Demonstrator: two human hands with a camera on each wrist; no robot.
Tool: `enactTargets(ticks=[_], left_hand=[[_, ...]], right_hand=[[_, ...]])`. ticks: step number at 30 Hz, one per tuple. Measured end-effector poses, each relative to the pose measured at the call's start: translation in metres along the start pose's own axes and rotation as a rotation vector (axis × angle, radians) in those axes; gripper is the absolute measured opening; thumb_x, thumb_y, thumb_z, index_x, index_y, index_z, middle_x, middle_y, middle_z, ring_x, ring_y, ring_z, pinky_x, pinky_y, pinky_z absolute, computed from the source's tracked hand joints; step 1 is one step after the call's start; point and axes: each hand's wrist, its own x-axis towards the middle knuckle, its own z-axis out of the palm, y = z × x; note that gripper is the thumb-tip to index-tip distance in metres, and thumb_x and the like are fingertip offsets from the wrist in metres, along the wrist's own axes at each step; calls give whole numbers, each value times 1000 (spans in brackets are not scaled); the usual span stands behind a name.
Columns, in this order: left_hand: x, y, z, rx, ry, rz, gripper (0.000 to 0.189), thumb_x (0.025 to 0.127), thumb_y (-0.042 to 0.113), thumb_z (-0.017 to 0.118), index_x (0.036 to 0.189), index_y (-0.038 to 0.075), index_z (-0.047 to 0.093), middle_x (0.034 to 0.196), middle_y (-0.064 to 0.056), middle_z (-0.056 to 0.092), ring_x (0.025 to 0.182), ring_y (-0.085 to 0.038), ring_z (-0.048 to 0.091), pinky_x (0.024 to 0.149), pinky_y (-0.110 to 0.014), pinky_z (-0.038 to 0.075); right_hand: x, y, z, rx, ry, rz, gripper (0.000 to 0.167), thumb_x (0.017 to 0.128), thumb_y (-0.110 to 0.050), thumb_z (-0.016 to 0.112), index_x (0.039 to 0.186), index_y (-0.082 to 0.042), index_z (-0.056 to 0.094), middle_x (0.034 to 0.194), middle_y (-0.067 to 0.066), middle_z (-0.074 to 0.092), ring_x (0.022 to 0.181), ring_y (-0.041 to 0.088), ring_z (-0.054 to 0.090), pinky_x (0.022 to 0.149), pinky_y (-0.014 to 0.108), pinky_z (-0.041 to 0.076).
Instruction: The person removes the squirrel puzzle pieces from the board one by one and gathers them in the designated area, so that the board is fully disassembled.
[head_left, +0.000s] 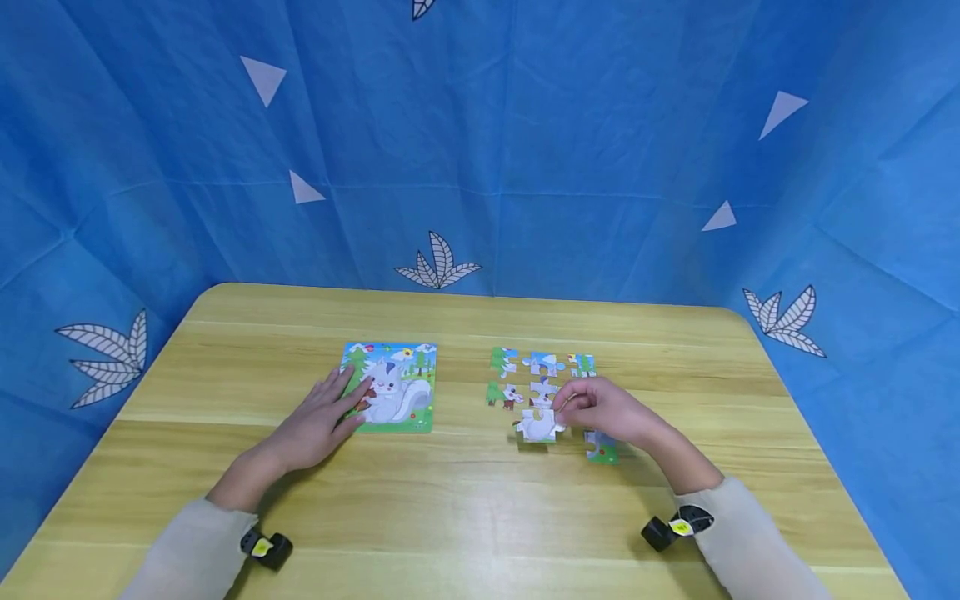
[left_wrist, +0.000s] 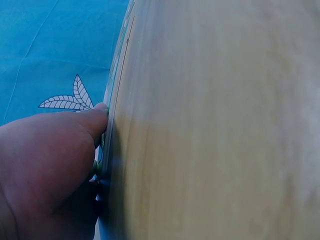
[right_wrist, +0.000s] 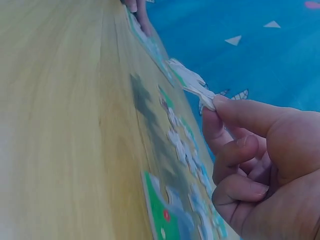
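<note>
My right hand (head_left: 609,408) pinches a white and green puzzle piece (head_left: 538,426) between thumb and fingertips. In the right wrist view that held piece (right_wrist: 189,80) is lifted above the table, its shadow falling below. Beneath and beyond it lie loose puzzle pieces (head_left: 543,364) in rough rows, and a green-cornered piece (head_left: 602,447) sits nearest the front. On the left, my left hand (head_left: 318,421) rests with fingers spread over the left side of a square squirrel picture board (head_left: 412,398). The left wrist view shows the thumb (left_wrist: 95,120) against the board's edge.
A pale wooden table (head_left: 450,517) carries everything. Behind and around it hangs a blue cloth (head_left: 487,125) with white triangles and leaf prints. Each sleeve cuff bears a small black camera (head_left: 660,533).
</note>
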Motion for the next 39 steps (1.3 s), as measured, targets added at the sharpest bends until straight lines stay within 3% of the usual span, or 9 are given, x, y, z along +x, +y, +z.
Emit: enactTargets(ticks=[12,25,39], left_hand=[[0,0,-2,9,8,5,61,107,27,54,159,3,33,166,-27,14,152,-50,9,120,-65,13],[1,-2,0,20,8,11,61,108,28,53,159,4,32,166,-27,13,152,-50,8,120,-65,12],[0,1,0,13,7,14,60,108,27,53,159,4,33,166,-28,14,151,-51,9,120,-66,13]], right_hand=[[-13,11,-6,-39,6,-25,12,96,-3,67,105,5,67,92,14,74,84,21,69,74,28,53],[-14,18,-2,-106,23,7,10,96,-3,67,104,1,69,84,10,69,69,16,60,64,25,51],[-15,10,1,-198,48,-10,7,96,-5,68,102,-1,70,82,10,67,68,16,57,61,23,48]])
